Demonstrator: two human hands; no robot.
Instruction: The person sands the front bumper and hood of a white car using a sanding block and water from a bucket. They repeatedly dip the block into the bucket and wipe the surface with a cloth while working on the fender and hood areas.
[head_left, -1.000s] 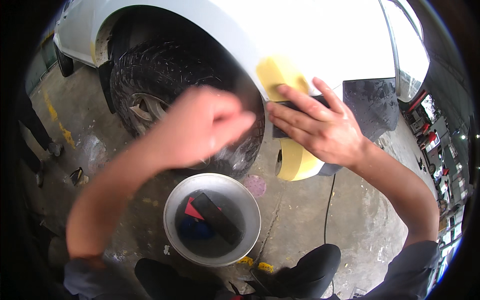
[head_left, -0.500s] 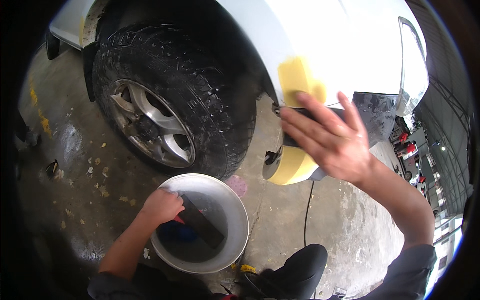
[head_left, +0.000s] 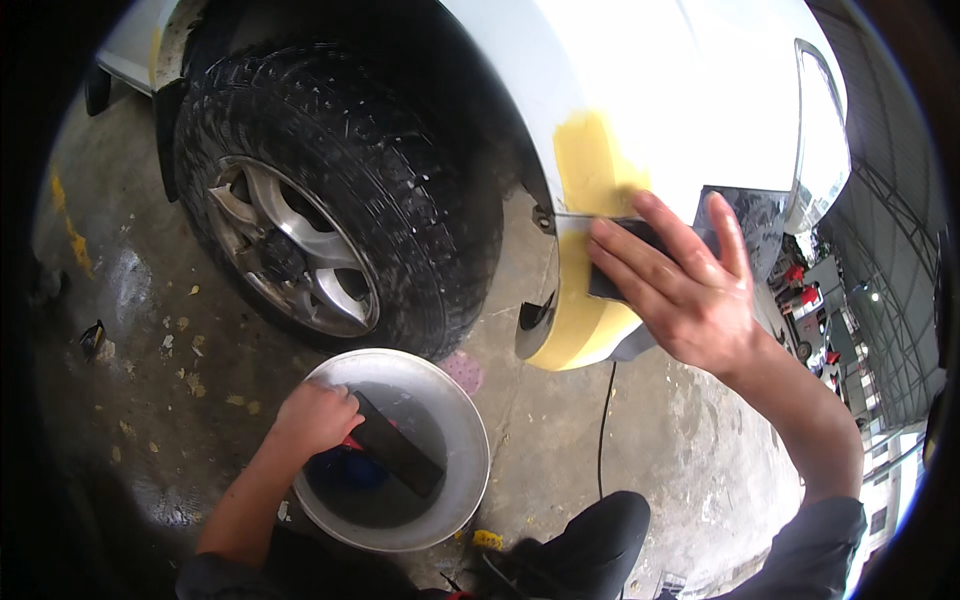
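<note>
- In the round, pale grey basin [head_left: 470, 450], our landmark, we see cloudy water and a long, flat, dark grey rectangular block [head_left: 400, 445], slanting from upper left to lower right.
- Our left hand [head_left: 318, 415] reaches over the basin's left rim, its fingers curled at the block's upper-left end; the fingertips are hidden, so we cannot tell whether they close on it.
- Within the basin, a bright red flat piece [head_left: 350, 442] shows between those fingers and the block, and a rounded blue object [head_left: 350, 470] sits in the water below the hand.
- Beyond the basin and to its right, our right hand [head_left: 688, 285] lies with fingers straight and spread over a thin, dark grey flat pad [head_left: 603, 285], which is between the palm and a curved, yellow-patched white bumper [head_left: 575, 335].
- The thumb is out of sight, so we cannot tell whether the right hand grips the pad or only covers it.
- Just beyond the basin stands a black, heavily treaded rubber tyre [head_left: 400, 190].
</note>
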